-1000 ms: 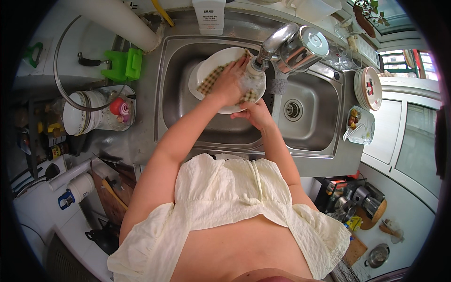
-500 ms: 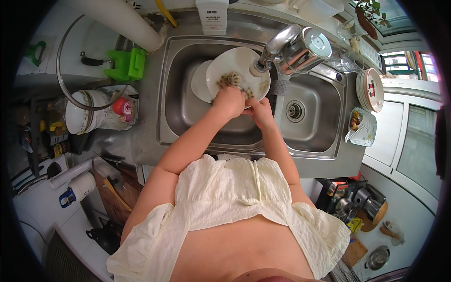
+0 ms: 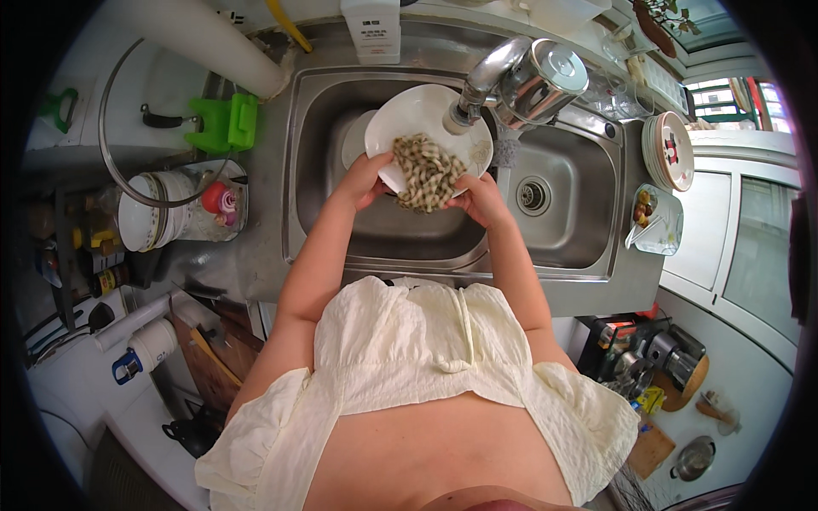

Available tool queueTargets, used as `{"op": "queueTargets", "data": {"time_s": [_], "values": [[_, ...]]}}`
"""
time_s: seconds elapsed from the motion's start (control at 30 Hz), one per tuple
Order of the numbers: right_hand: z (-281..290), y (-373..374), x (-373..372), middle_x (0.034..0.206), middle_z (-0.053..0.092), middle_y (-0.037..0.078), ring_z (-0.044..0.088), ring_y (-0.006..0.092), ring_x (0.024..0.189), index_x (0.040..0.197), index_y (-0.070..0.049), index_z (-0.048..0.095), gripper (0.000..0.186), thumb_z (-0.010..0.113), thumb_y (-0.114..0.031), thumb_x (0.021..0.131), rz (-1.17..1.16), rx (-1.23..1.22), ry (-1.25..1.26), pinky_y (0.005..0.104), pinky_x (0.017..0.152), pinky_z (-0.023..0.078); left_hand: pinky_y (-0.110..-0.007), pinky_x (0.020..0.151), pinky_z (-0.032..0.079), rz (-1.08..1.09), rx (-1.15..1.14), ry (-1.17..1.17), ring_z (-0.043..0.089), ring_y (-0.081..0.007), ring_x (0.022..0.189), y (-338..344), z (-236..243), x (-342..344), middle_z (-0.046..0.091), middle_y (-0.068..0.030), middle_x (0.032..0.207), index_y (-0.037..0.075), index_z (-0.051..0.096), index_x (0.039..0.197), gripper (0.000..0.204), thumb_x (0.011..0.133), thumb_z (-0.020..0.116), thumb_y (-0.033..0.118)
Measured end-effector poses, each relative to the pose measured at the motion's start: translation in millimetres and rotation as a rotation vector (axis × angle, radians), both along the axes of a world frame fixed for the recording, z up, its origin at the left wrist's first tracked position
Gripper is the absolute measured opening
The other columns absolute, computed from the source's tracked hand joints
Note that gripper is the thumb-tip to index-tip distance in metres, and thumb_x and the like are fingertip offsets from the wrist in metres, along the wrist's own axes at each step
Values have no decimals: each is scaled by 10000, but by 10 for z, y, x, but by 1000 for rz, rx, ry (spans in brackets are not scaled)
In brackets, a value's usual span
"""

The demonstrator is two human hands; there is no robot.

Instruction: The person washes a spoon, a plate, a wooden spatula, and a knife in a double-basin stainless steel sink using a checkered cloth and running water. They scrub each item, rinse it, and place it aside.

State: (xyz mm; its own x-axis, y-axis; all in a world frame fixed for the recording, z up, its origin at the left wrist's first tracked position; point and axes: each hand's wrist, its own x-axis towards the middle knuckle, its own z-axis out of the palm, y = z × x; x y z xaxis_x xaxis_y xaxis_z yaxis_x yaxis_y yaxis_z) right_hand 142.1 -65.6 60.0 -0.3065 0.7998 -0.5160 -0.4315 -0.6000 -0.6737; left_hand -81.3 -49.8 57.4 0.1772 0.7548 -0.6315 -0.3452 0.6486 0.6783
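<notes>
Left hand is closing partway on the left near rim of a white, round, glossy plate, thumb lying on top; right hand is pinching the near right rim, fingers mostly hidden underneath. A bunched beige-and-brown checked fabric cloth is lying on the plate between the hands, spilling over the near rim; right fingertips are meeting its edge, can't tell if they're gripping it. Plate is hanging above the left stainless-steel sink basin, partly covering a second white dish. Curved chrome tap is pointing down over the plate's right side. Further out: white rectangular bottle is standing behind the basin; white plate stack is sitting right of the right basin.
</notes>
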Motion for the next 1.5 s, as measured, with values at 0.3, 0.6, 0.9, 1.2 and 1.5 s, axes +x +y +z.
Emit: {"op": "queueTargets", "data": {"time_s": [0.3,0.6,0.9,1.2,1.5], "values": [[107,-124,-491,1429,190,99,179,313,1311,1351,-201,305,541,488,-304,852,479,1161,-1598,524,1010,216,-338,669,531,113,73,-83,596,-207,839,-182,-251,7,561,-109,1000,-8,479,1106,374,742,476,73],[-137,374,-580,1457,132,21,142,293,1330,1342,-230,329,468,381,-349,893,544,1056,-1376,543,985,251,-295,629,514,65,70,-30,596,-189,793,-284,-241,34,571,-96,946,-16,484,1091,389,712,455,66],[-90,524,-521,1120,502,164,484,369,999,1073,-73,506,336,571,-199,768,-139,504,-1426,464,765,425,-241,574,457,178,142,-11,569,-140,747,-275,-200,86,572,-60,894,8,514,1056,353,711,465,67],[-353,188,-473,912,613,189,597,287,838,999,46,563,339,604,-218,791,-190,75,-952,383,731,448,-305,686,508,383,131,-105,584,-208,861,-218,-177,197,558,-115,984,-45,481,1056,331,735,460,33],[-225,38,-398,834,646,165,624,245,789,929,33,600,292,628,-196,749,-252,234,-846,341,713,458,-304,716,488,413,214,-83,582,-197,882,-245,-403,218,577,-105,980,-31,511,1043,280,767,515,17]]}}
